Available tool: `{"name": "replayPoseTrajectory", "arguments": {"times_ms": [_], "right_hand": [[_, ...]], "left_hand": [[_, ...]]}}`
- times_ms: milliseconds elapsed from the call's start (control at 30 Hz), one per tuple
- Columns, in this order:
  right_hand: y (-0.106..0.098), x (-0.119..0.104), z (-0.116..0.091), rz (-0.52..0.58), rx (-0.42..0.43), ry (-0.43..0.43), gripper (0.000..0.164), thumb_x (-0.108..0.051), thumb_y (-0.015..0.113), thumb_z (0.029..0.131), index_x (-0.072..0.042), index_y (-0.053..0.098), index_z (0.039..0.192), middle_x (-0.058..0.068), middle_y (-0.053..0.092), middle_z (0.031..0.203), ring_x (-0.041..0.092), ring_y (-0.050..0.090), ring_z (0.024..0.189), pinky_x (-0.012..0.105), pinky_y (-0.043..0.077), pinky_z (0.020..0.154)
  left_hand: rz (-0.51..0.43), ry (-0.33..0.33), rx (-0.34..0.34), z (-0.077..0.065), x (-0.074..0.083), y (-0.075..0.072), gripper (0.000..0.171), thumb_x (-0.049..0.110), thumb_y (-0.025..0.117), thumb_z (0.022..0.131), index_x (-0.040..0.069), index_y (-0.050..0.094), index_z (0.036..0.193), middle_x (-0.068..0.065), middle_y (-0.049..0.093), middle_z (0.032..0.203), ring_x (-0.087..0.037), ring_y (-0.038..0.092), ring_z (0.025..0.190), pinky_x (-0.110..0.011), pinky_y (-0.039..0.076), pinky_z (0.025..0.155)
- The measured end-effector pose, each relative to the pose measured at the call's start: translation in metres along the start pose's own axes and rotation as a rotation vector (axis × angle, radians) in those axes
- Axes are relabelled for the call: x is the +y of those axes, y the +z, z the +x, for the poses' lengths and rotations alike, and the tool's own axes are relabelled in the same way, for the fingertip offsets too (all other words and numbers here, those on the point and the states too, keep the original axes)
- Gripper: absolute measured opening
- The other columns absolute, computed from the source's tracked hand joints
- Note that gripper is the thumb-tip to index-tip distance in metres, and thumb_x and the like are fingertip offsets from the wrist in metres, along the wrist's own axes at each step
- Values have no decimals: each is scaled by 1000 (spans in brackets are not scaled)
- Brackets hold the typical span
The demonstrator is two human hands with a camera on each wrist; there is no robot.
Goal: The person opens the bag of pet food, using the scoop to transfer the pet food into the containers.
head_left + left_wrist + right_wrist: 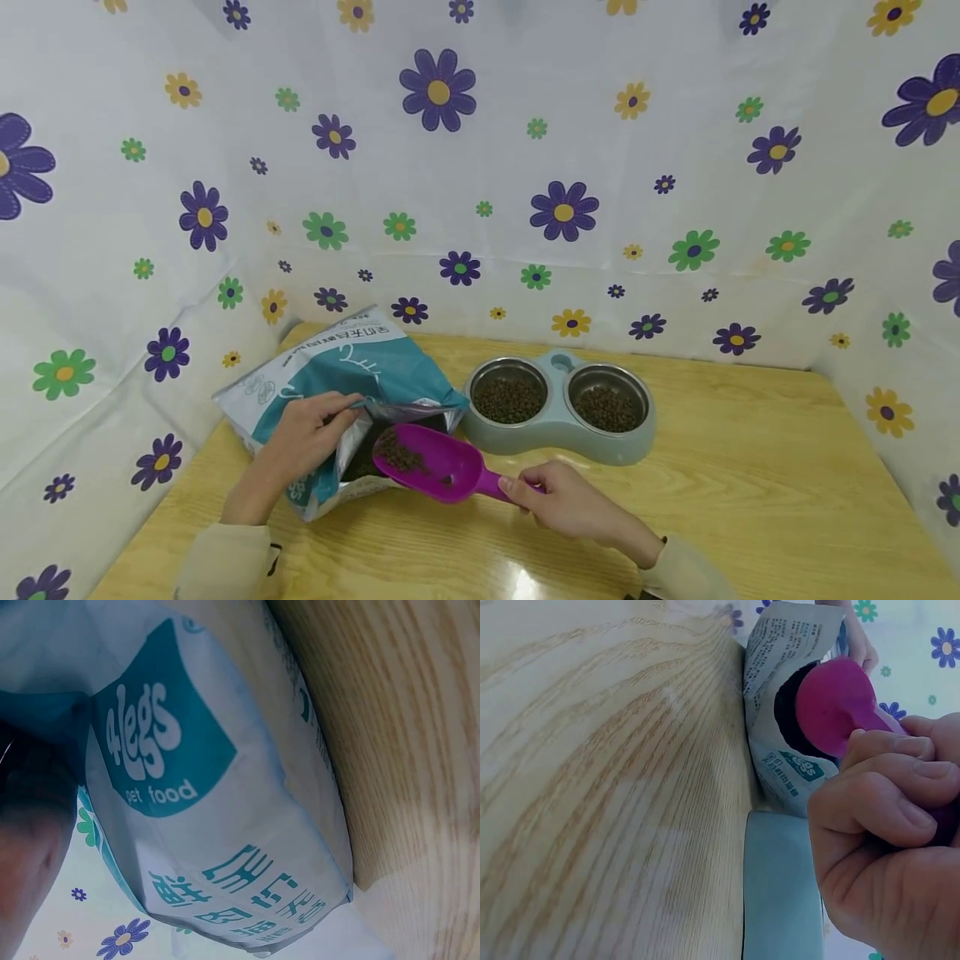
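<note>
A teal and white pet food bag [397, 362] lies on its side at the left of the table, its mouth facing right. My left hand [303, 437] pinches the upper edge of that mouth and holds it up. In the right wrist view, my right hand [889, 810] has its fingers curled round the handle of a magenta scoop [457, 468]. The scoop's bowl is at the bag's opening, with brown kibble [397, 454] toward its tip. Dark food shows inside the bag, though the scoop covers part of it.
Behind the scoop stands a light blue double feeder [555, 429]. Its left metal bowl [508, 392] and right metal bowl [606, 400] both contain kibble. A flowered cloth [495, 167] hangs around the wooden table [757, 483].
</note>
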State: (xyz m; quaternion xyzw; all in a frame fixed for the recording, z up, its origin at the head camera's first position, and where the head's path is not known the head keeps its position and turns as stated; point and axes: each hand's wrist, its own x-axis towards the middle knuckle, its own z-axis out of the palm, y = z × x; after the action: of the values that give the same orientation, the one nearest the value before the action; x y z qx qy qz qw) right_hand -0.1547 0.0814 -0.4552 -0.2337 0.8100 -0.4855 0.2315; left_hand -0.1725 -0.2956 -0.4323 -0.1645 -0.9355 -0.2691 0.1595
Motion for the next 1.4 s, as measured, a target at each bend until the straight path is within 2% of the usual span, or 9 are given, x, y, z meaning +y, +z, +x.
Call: {"name": "replayPoseTrajectory", "arguments": {"times_ms": [433, 700, 867, 1067, 1400], "right_hand": [[-6, 7, -8, 122, -17, -24, 57, -41, 52, 107, 11, 62, 86, -4, 42, 56, 6, 31, 46, 19, 27, 41], [-11, 7, -11, 118, 0, -42, 52, -38, 51, 108, 6, 60, 83, -4, 45, 59, 4, 33, 46, 19, 28, 42], [-16, 7, -16, 117, 22, -38, 52, -38, 51, 108, 8, 60, 84, -5, 43, 59, 4, 33, 47, 19, 28, 42], [-30, 11, -24, 74, 79, -24, 50, -37, 52, 108, 7, 61, 86, -5, 43, 59, 4, 31, 48, 20, 26, 44], [-70, 17, -44, -43, 238, 74, 45, -39, 59, 104, 2, 66, 88, -3, 46, 62, 6, 35, 51, 21, 29, 46]], "left_hand": [[-38, 47, 45, -1, -2, 2, 23, 7, 64, 99, 6, 78, 118, 0, 76, 93, 2, 49, 65, -22, 42, 58], [-30, 50, 50, 0, -2, 2, 23, 6, 64, 99, 7, 78, 117, 0, 76, 93, 2, 49, 65, -22, 42, 58], [-23, 58, 55, 0, -3, 2, 23, 6, 64, 99, 6, 78, 117, 0, 76, 94, 2, 50, 66, -22, 43, 58], [-19, 54, 55, -1, -3, 3, 23, 7, 64, 99, 7, 78, 117, 0, 77, 95, 2, 52, 68, -22, 45, 60], [-25, 44, 39, -1, -2, 2, 24, 8, 63, 100, 5, 77, 119, -3, 77, 97, 2, 53, 68, -23, 44, 60]]}}
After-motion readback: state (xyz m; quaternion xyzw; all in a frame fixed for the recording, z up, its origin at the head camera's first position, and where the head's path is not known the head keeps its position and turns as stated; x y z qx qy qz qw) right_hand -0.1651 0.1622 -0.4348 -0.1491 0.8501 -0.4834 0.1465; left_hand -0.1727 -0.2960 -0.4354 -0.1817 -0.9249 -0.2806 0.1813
